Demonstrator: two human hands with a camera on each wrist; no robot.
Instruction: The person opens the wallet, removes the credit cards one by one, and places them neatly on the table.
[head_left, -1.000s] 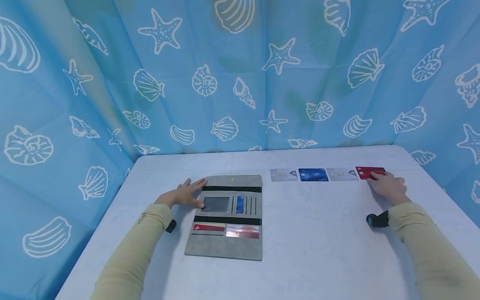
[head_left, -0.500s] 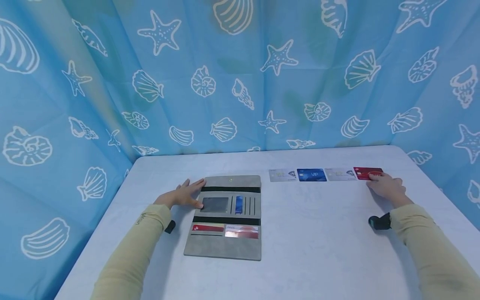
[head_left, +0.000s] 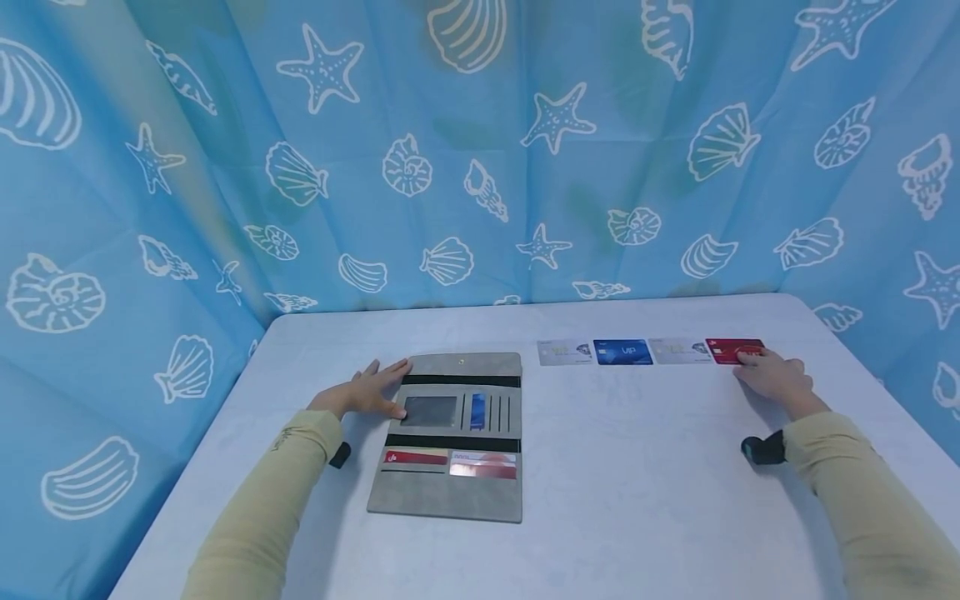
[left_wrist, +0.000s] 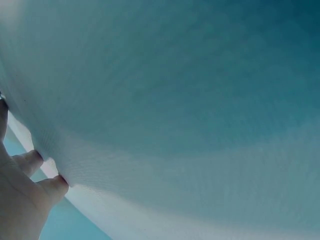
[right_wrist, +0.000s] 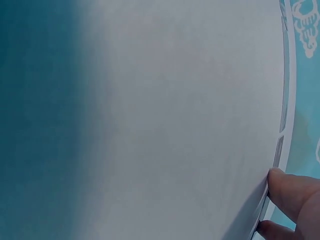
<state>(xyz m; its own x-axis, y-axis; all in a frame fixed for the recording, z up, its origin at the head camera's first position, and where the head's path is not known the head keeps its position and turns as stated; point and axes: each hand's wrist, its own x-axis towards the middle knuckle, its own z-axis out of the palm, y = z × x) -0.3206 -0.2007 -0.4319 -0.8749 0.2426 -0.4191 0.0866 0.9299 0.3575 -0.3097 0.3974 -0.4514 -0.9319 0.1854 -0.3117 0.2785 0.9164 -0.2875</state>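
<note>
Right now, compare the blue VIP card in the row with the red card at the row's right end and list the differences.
The blue VIP card sits between two pale cards; the red card ends the row on the right. The right hand covers part of the red card, while the blue VIP card's face shows whole. Both lie on the white table in one row.

One table (head_left: 622,500) bears one wallet (head_left: 446,502) and four loose cards (head_left: 622,352): two silvery, one blue, one red.

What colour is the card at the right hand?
Red; the head view shows the card best.
</note>
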